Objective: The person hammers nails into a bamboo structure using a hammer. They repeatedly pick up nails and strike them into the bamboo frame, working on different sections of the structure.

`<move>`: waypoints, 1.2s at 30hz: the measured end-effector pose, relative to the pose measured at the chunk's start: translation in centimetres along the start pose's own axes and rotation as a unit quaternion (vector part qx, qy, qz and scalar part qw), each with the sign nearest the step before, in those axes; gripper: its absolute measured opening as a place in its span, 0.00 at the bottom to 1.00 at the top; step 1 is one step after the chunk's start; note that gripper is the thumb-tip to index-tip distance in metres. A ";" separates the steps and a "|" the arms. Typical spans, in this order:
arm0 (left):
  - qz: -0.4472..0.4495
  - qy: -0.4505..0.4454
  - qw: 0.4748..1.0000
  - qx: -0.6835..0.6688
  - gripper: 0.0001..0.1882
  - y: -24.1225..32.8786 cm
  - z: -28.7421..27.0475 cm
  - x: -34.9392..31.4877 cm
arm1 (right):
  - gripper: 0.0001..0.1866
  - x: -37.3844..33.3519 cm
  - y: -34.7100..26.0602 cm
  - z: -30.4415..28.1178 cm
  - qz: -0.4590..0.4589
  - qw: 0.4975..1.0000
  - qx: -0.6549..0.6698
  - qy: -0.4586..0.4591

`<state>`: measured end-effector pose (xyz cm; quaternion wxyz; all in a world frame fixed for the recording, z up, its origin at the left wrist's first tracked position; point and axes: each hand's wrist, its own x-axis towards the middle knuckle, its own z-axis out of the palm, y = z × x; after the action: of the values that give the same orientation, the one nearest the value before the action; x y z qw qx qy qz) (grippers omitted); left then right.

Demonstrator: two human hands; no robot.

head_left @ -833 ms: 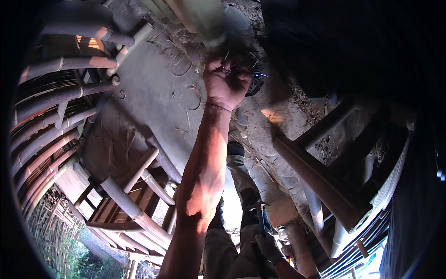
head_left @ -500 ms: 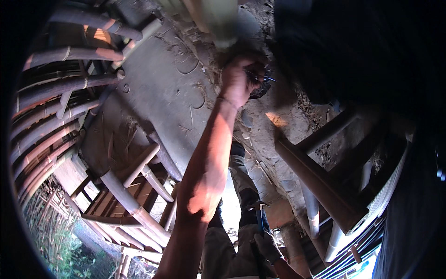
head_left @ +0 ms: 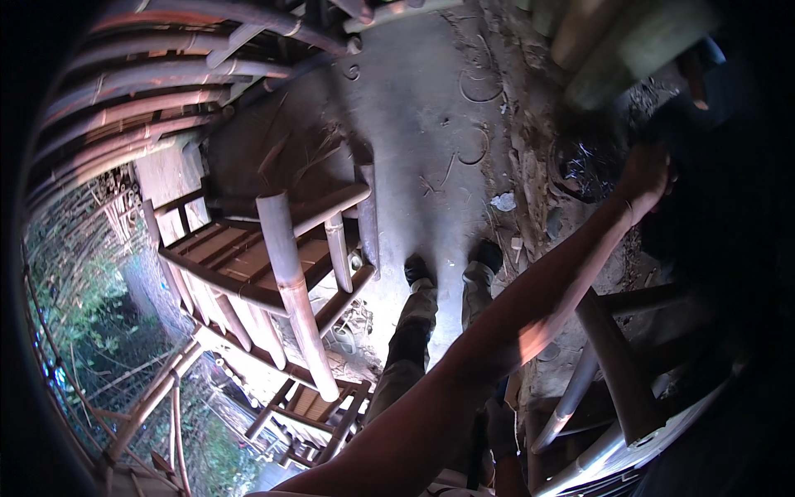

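My left arm stretches across to the right. Its hand [head_left: 650,178] is half in shadow, its fingers curled; what they hold, if anything, is lost in the dark. Beside that hand, on the ground, sits a dark round container [head_left: 586,166] with thin shiny pieces in it, perhaps nails. Low in the picture, partly behind my left forearm, my gloved right hand [head_left: 502,431] is closed around a claw hammer [head_left: 502,389]. Only a bit of the hammer shows now; its head was plainer in the earlier frame.
A bamboo chair [head_left: 290,273] stands to my left, below a bamboo slat structure [head_left: 157,79]. Another bamboo frame [head_left: 621,373] is at the lower right. Thick bamboo poles [head_left: 638,58] lie at the upper right. Curled strips [head_left: 476,145] litter the grey floor [head_left: 397,108].
My left hand has left the dark container and moved to its right. The view has swung, shifting everything across the picture. My right hand stays low, now more covered by my left arm.
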<state>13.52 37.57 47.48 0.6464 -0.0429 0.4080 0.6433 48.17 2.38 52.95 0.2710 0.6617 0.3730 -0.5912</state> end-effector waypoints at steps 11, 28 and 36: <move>-0.017 -0.066 0.933 -0.353 0.20 -1.1 -3.0 -1.8 | 0.12 2.1 0.6 -1.5 -0.131 0.991 0.009 -0.007; -0.121 -0.230 0.823 -0.505 0.17 5.0 -12.7 -32.5 | 0.10 -16.9 -26.0 2.6 -0.114 0.974 0.196 -0.004; 0.196 0.128 0.965 0.117 0.11 15.0 -12.2 -41.6 | 0.09 -24.0 -40.8 10.2 -0.193 0.976 -0.090 -0.041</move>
<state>1.44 -0.13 70.66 0.4507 0.0316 0.5602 0.6942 8.49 13.47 78.33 0.2253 0.5254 0.5335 -0.6233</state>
